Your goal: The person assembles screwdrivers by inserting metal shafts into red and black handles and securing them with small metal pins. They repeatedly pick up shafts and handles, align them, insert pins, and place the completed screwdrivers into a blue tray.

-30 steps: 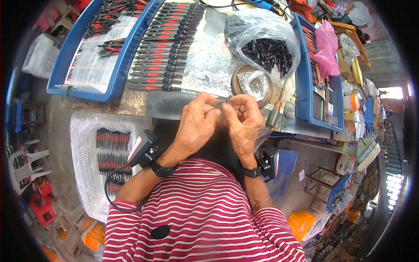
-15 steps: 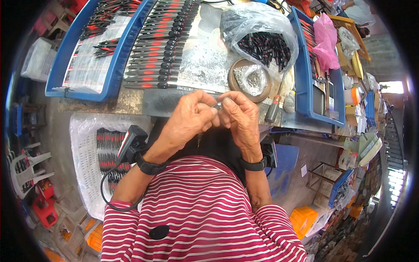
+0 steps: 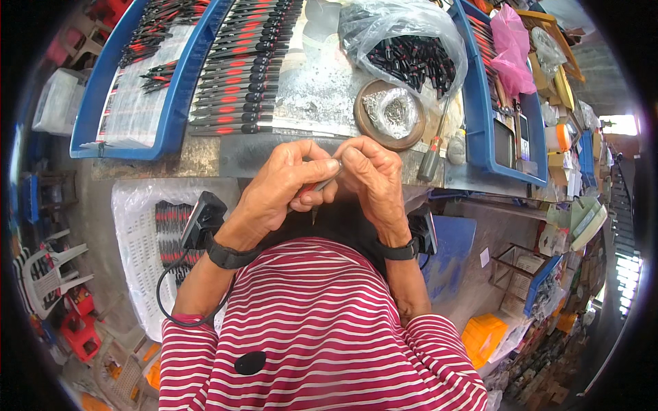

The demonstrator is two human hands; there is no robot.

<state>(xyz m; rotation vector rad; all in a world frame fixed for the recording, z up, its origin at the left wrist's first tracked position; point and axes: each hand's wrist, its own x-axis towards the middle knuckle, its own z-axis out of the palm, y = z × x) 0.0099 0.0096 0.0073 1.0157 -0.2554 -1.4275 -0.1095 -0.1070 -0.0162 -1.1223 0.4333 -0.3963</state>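
In front of my body, at the table's near edge, both hands meet. My left hand [image 3: 291,181] is closed around a slim grey-and-red pen-shaped piece [image 3: 317,185], its thumb stretched along it toward the right. My right hand [image 3: 373,178] pinches at that piece's far end; whatever lies between those fingertips is too small to make out. Just beyond the hands, a round brown dish [image 3: 362,125] contains a clear bag of small metal parts [image 3: 396,113]. Behind it, an open clear plastic bag [image 3: 360,34] is filled with black parts [image 3: 411,61].
Black-and-red pen-shaped pieces [image 3: 236,85] lie in a row at left, beside a blue tray [image 3: 175,103]. A screwdriver [image 3: 430,161] and another blue tray [image 3: 480,147] are at right. Below the table's left side stands a white crate [image 3: 140,260] with more such pieces.
The left thumb has straightened along the piece, and its grey-and-red body now shows. Both hands stay together at the table's edge. The view has shifted slightly.
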